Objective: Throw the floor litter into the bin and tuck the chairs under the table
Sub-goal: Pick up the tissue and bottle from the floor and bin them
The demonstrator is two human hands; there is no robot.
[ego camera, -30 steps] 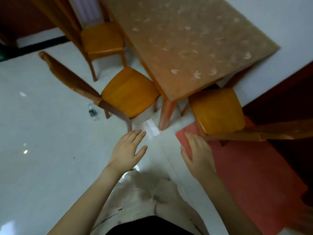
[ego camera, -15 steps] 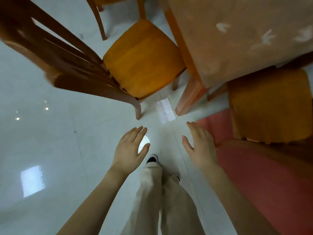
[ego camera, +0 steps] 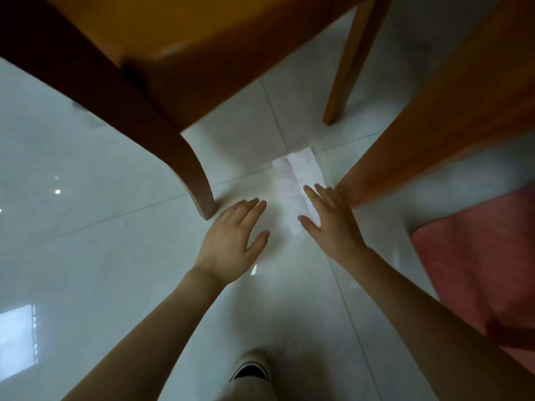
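Glossy tiled floor (ego camera: 121, 256); smooth wooden chair (ego camera: 185, 62); creased paper slip (ego camera: 298, 175); matt red mat (ego camera: 477, 261).

This looks like the dining corner of a home. A wooden chair (ego camera: 202, 39) with an orange seat and a dark curved leg (ego camera: 199, 183) stands on the floor (ego camera: 115, 256). Near it a thick leg (ego camera: 434, 125) of orange-brown wood slants down, the sort that holds up a dining surface. The floor is glossy pale tile with thin grout lines. It shows a window reflection (ego camera: 17, 337) and small bright spots of lights (ego camera: 57, 191). A red mat (ego camera: 477, 256) lies at the right, its corner near the thick leg.
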